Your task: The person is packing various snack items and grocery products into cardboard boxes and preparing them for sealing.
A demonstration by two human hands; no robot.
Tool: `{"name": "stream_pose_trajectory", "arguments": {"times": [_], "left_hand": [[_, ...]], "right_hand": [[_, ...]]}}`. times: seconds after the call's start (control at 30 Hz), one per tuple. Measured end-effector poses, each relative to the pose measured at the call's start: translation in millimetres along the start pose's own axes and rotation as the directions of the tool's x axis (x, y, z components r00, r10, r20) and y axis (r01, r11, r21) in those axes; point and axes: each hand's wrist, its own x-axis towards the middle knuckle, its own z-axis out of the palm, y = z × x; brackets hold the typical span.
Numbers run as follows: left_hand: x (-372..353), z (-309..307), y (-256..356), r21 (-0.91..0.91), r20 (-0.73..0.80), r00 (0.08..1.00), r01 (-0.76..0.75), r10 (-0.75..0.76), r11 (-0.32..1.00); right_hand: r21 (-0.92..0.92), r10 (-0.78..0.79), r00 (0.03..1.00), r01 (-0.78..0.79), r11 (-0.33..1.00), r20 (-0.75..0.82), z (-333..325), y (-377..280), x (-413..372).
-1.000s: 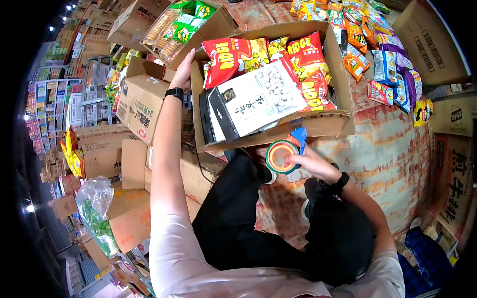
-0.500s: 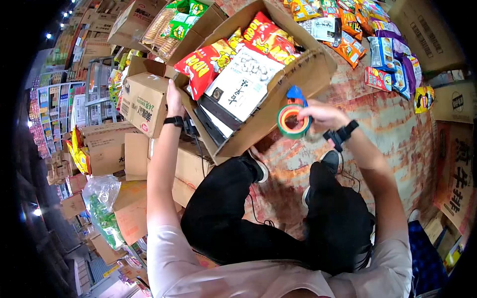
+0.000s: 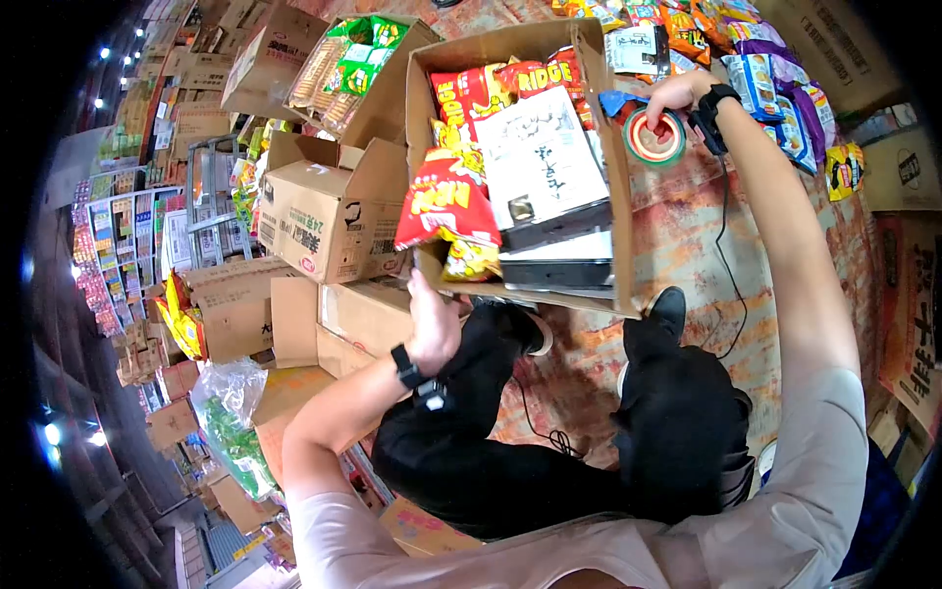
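Observation:
An open cardboard box point(image 3: 616, 177) is held up in front of my legs. Red chip bags point(image 3: 451, 201) and white-and-black snack packs point(image 3: 535, 157) fill it; one red bag leans out over the left wall. My left hand point(image 3: 435, 319) grips the box at its near left corner, some fingers hidden by the cardboard. Beyond the right wall, my right hand point(image 3: 677, 96) is closed on a blue tape dispenser point(image 3: 622, 102) with a green-rimmed roll, its tip close to the box's side.
Several colourful snack bags point(image 3: 756, 83) lie on the worn floor at the upper right. Left of the held box stand an open carton point(image 3: 334, 211) and a carton of green snack packs point(image 3: 365, 64). A black cable point(image 3: 724, 245) trails from my right wrist.
The box has turned more upright and shifted right. My left hand has moved from its left side down to the near corner. My right hand has carried the tape dispenser up and right.

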Motion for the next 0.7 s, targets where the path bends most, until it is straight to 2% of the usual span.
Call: {"name": "stream_pose_trajectory", "arguments": {"times": [0.03, 0.07, 0.13, 0.17, 0.2, 0.27, 0.3, 0.33, 0.37, 0.4, 0.43, 0.47, 0.5, 0.53, 0.57, 0.6, 0.63, 0.67, 0.7], "left_hand": [[-8.4, -7.1, -7.3, 0.019, 0.078, 0.997, 0.004, -0.005, 1.0], [-17.3, -10.4, -11.5, 0.037, 0.155, 0.988, 0.007, -0.012, 0.999], [-29.1, -17.7, -4.4, 0.105, 0.305, 0.943, 0.106, -0.133, 0.989], [-22.4, -28.4, -2.8, 0.105, 0.329, 0.926, 0.157, -0.183, 0.982], [-14.1, -38.1, -0.7, -0.001, 0.364, 0.904, 0.242, -0.225, 0.97], [-11.1, -37.7, 28.1, 0.175, 0.177, 0.953, 0.217, -0.247, 0.961], [5.5, -45.1, 43.5, 0.263, 0.16, 0.984, 0.032, -0.077, 0.964], [22.2, -44.4, 54.6, 0.351, 0.16, 0.982, -0.147, 0.096, 0.925], [11.5, -9.1, 78.0, 0.353, 0.252, 0.935, -0.329, 0.25, 0.876], [-6.7, 35.9, 113.8, 0.337, 0.342, 0.855, -0.499, 0.39, 0.798], [-6.9, 67.4, 143.2, 0.44, 0.544, 0.729, -0.67, 0.416, 0.598], [-2.0, 100.1, 163.4, 0.45, 0.722, 0.539, -0.842, 0.434, 0.296], [17.0, 127.8, 177.5, 0.384, 0.823, 0.37, -0.922, 0.432, 0.058], [31.2, 159.8, 190.2, 0.351, 0.865, 0.3, -0.935, 0.402, -0.056], [45.9, 190.7, 199.6, 0.319, 0.913, 0.197, -0.891, 0.358, -0.324], [79.0, 217.7, 202.0, 0.204, 0.947, 0.062, -0.875, 0.317, -0.439], [110.3, 245.3, 199.1, 0.213, 0.958, 0.093, -0.864, 0.272, -0.456], [128.4, 268.4, 196.7, 0.145, 0.978, 0.054, -0.865, 0.199, -0.48], [167.4, 290.3, 190.6, 0.063, 0.986, -0.042, -0.808, 0.164, -0.586]], "right_hand": [[0.146, 0.009, 0.998, 0.0, 0.989, -0.063, -3.0, 14.7, 5.0], [0.089, 0.05, 0.994, -0.041, 0.995, -0.099, -6.2, 16.8, 2.1], [0.253, -0.012, 0.99, 0.047, 0.966, -0.14, 12.7, 23.7, -16.7], [0.273, -0.003, 0.992, 0.037, 0.961, -0.123, 19.4, 26.6, -23.3], [0.346, -0.009, 0.989, 0.059, 0.936, -0.145, 28.5, 29.2, -27.6], [0.576, -0.068, 0.981, 0.162, 0.801, -0.182, 38.8, 55.2, -16.3], [0.582, -0.133, 0.972, 0.223, 0.782, -0.194, 38.3, 67.2, -7.4], [0.592, -0.124, 0.967, 0.234, 0.771, -0.221, 43.0, 68.3, -13.4], [0.612, -0.176, 0.959, 0.278, 0.741, -0.223, 44.5, 77.9, -8.6], [0.63, -0.227, 0.948, 0.319, 0.708, -0.225, 45.8, 87.3, -2.7], [0.632, -0.224, 0.948, 0.318, 0.707, -0.226, 45.5, 89.3, -10.3], [0.568, -0.114, 0.974, 0.207, 0.797, -0.194, 46.4, 87.8, -22.3], [0.494, -0.001, 0.985, 0.088, 0.865, -0.174, 46.5, 87.9, -29.9], [0.501, -0.103, 0.961, 0.224, 0.836, -0.258, 53.1, 103.4, -19.2], [0.566, -0.128, 0.941, 0.294, 0.771, -0.314, 56.0, 105.4, -26.3], [0.616, -0.147, 0.915, 0.365, 0.698, -0.375, 62.1, 102.8, -37.2], [0.695, -0.263, 0.868, 0.494, 0.522, -0.42, 66.4, 100.4, -44.3], [0.72, -0.176, 0.91, 0.405, 0.563, -0.375, 59.2, 117.3, -21.9], [0.698, -0.193, 0.917, 0.392, 0.599, -0.349, 63.4, 106.2, -33.9]]}}
